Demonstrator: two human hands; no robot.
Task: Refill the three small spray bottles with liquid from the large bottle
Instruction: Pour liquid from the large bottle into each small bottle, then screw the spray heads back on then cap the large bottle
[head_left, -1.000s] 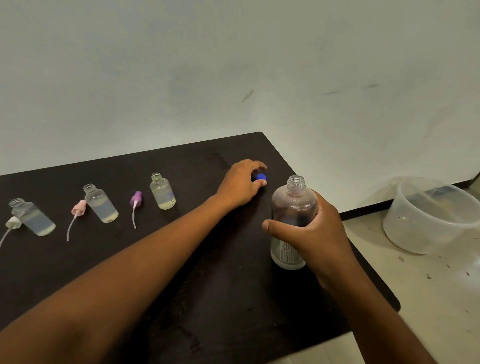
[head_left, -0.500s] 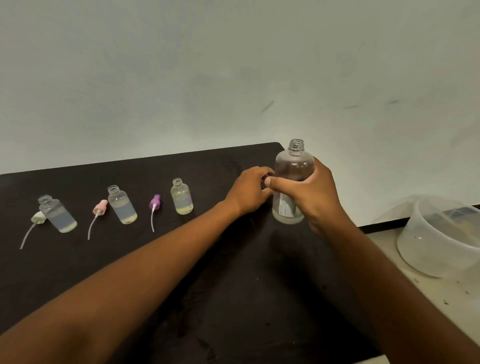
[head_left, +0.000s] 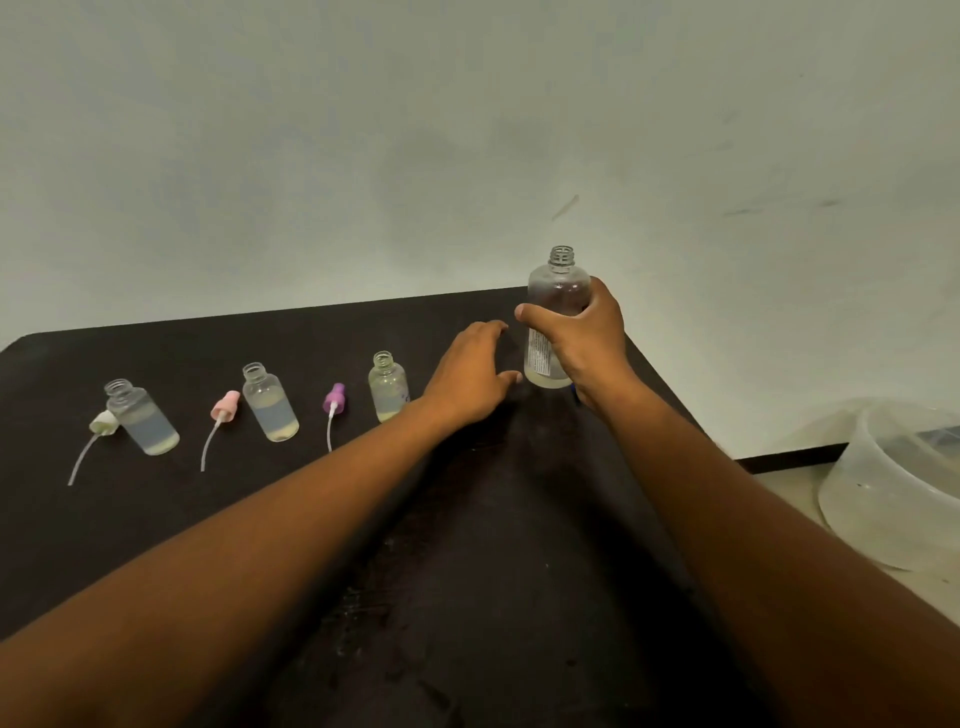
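Dark desk (head_left: 156, 530) fills lower frame. Translucent tub (head_left: 893, 488) at right edge, off the desk. Left of centre, in a row: three small spray bottles, uncapped, upright, part-filled: left (head_left: 143, 418), middle (head_left: 270, 402), right (head_left: 387, 387). Spray heads lying beside them: white (head_left: 104, 422), pink (head_left: 225, 405), purple (head_left: 334, 397). Left hand (head_left: 470, 376) at centre, fingers loosely spread, empty. Right hand (head_left: 584, 343) wrapped round large bottle (head_left: 556, 291), uncapped, upright, upper right of centre.
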